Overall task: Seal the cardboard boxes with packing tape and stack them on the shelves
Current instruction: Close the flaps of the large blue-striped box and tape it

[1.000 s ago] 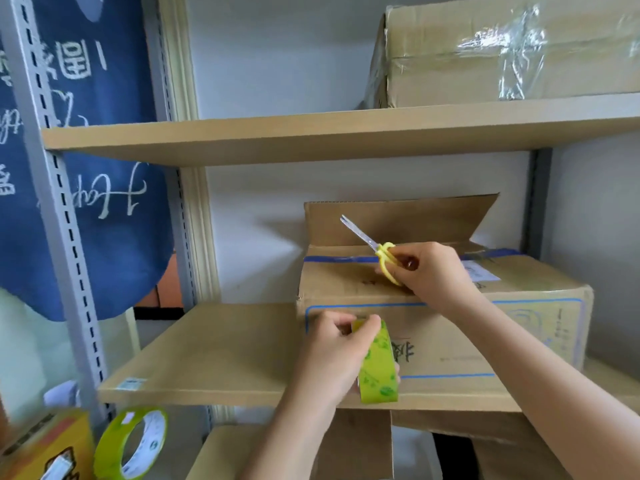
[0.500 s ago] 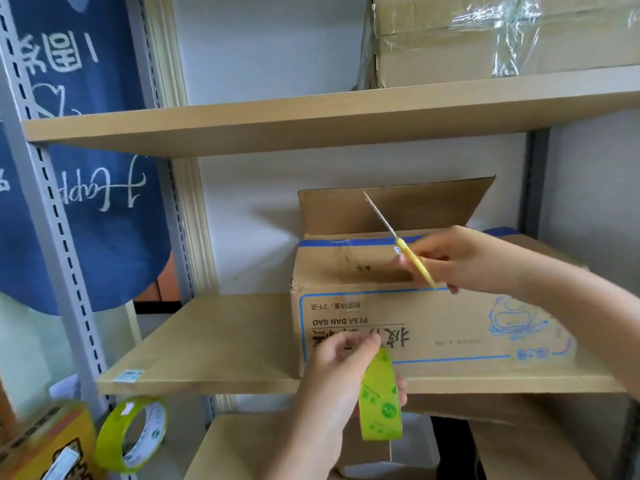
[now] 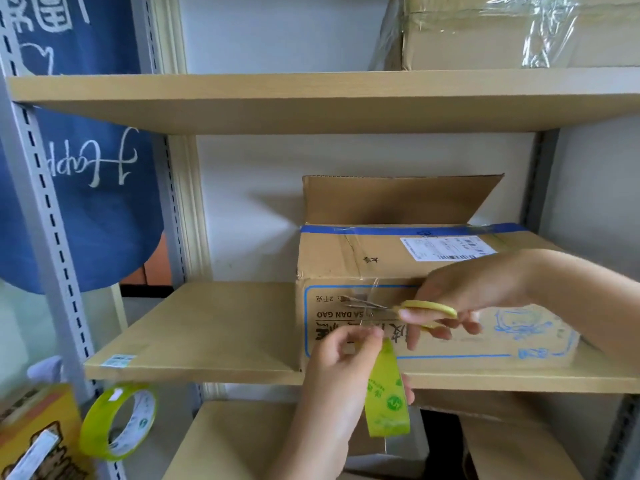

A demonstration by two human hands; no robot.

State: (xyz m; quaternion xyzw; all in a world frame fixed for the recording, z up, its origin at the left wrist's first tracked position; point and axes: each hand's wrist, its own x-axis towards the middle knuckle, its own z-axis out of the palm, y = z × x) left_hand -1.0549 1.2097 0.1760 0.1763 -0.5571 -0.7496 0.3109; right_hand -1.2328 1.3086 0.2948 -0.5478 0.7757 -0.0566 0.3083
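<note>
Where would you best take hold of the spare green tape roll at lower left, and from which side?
Judging by its pose, the spare tape roll stands on edge with its open core facing the camera. Best to hook fingers through the core and pinch the upper rim, coming from the front and above. The orange box crowds its left, so the right side looks freer for a grip.

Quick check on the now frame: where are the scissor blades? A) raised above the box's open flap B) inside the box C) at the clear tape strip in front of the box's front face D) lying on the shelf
C: the right hand holds the yellow-handled scissors level, blades at the clear tape strip stretched from the box down to the tape roll in the left hand.
</note>
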